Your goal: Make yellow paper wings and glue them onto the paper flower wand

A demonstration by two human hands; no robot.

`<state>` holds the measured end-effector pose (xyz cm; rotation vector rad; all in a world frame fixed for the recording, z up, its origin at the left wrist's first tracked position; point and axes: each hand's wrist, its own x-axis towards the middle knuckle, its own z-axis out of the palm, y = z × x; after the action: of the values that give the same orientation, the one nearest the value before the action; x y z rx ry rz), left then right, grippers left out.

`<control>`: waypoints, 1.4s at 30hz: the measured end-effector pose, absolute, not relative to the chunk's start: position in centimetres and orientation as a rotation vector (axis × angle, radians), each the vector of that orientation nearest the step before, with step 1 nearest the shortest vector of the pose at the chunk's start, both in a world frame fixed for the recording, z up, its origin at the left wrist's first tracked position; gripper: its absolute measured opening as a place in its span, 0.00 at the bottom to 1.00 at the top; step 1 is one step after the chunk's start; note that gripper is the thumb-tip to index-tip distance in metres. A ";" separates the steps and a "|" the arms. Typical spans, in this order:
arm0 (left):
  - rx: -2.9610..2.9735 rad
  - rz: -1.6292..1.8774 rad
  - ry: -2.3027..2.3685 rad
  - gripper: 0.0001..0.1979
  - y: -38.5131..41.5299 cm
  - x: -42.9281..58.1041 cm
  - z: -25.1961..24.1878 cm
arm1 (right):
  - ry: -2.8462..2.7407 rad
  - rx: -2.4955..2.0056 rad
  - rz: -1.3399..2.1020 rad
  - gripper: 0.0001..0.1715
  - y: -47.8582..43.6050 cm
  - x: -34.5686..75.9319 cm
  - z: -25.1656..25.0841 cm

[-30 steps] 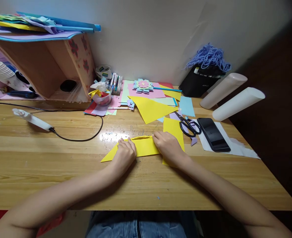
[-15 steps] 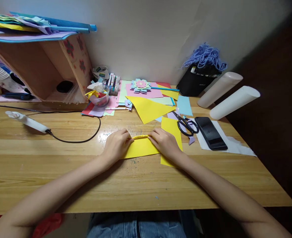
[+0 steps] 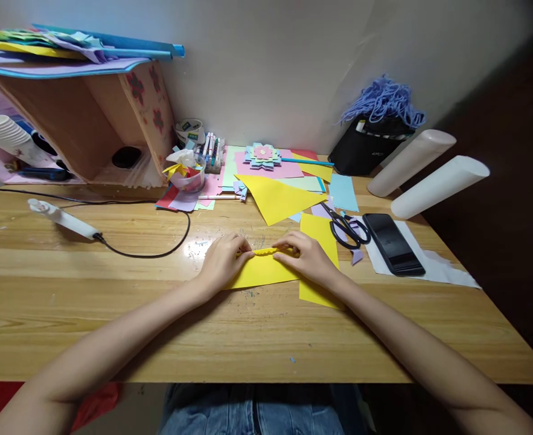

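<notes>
A sheet of yellow paper (image 3: pixel 262 269) lies on the table before me, its far edge gathered into a narrow folded strip. My left hand (image 3: pixel 227 261) pinches the left end of that strip between thumb and fingers. At the right end, my right hand (image 3: pixel 306 257) has thumb and fingers around the same fold, with the thumb a little apart. A second yellow sheet (image 3: pixel 315 290) lies flat, partly under my right hand and wrist. Black-handled scissors (image 3: pixel 345 229) rest just beyond it, on purple paper scraps.
A phone (image 3: pixel 393 244) lies on white paper at right, near two white rolls (image 3: pixel 438 187). Behind are a yellow paper piece (image 3: pixel 279 199), a layered paper flower (image 3: pixel 262 155) and a black holder with blue yarn (image 3: pixel 361 145). Leftward are a white corded tool (image 3: pixel 64 220) and a cardboard box (image 3: pixel 151 121).
The right fingers have lifted and loosened slightly along the fold, and the thumb has separated from them. The view has shifted a little, so everything sits slightly farther right.
</notes>
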<state>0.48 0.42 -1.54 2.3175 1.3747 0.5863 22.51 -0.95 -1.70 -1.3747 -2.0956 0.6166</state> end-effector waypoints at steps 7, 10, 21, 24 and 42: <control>2.400 0.527 1.343 0.04 -0.3 1.3 -1.5 | -2.136 -1.302 0.529 0.16 -1.1 21.4 -1.9; 2.438 0.544 1.328 0.05 -0.8 1.5 -1.5 | -2.164 -1.266 0.450 0.09 -1.4 20.7 -2.1; 2.964 0.949 1.032 0.08 -2.2 1.1 0.1 | -2.182 -1.091 -0.016 0.09 -3.1 21.1 -1.2; 3.022 1.113 0.847 0.11 -2.4 0.4 0.3 | -2.223 -1.085 -0.147 0.12 -3.8 21.9 -1.3; 2.336 0.619 1.254 0.07 -1.7 1.3 -1.3 | -2.084 -1.235 0.864 0.05 -1.6 21.1 -1.8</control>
<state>1.28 -1.70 -1.29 2.3363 1.2540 0.6193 21.07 -1.57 -1.82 -1.2352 -2.0839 0.8639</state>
